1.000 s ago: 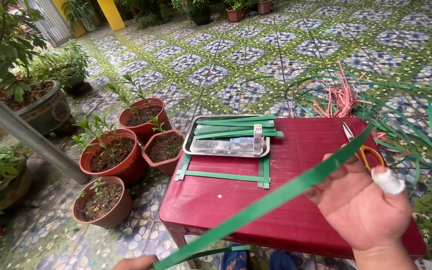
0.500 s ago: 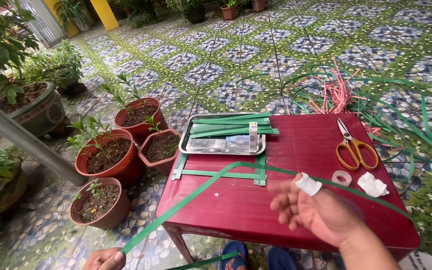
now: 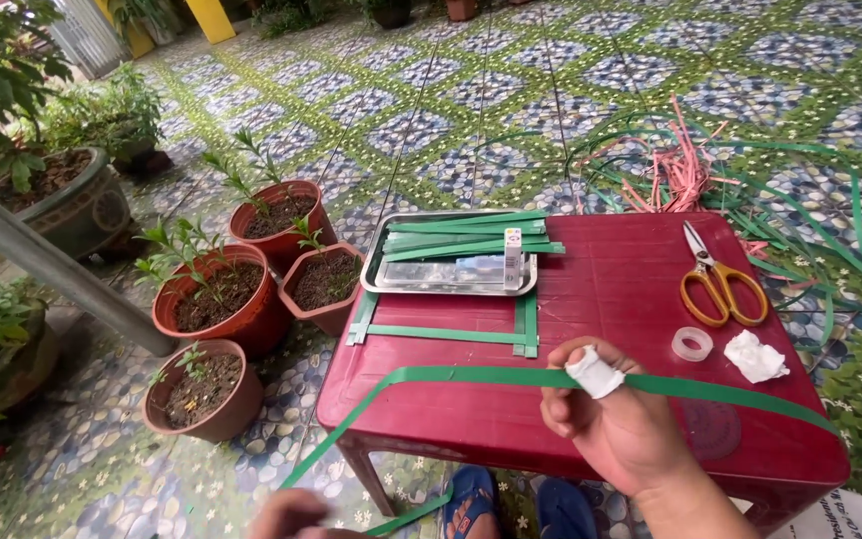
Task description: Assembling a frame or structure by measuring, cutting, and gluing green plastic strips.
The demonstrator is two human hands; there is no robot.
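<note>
Four terracotta pots (image 3: 214, 299) with small plants stand on the tiled ground at the left of the red plastic table (image 3: 611, 299), as they did a second ago. At the bottom edge the left hand (image 3: 289, 514) shows only in part; the green strap (image 3: 471, 376) runs down toward it, but whether the fingers close on it cannot be told. A steel tray (image 3: 448, 281) with cut green strips sits at the table's far left, over a flat frame of strips (image 3: 446, 334). The strap now lies lower and flatter across the near table than half a second ago, when it slanted up from the left. The right hand (image 3: 616, 424) has dropped toward the near edge and curled; its bandaged finger (image 3: 594, 372) presses over the strap, thumb beneath, a closed pinch. That suggests the strap is being drawn taut and lined up over the table. Scissors (image 3: 715, 281), a tape roll (image 3: 692, 343) and a crumpled tissue (image 3: 755, 356) lie unmoved at the right.
</note>
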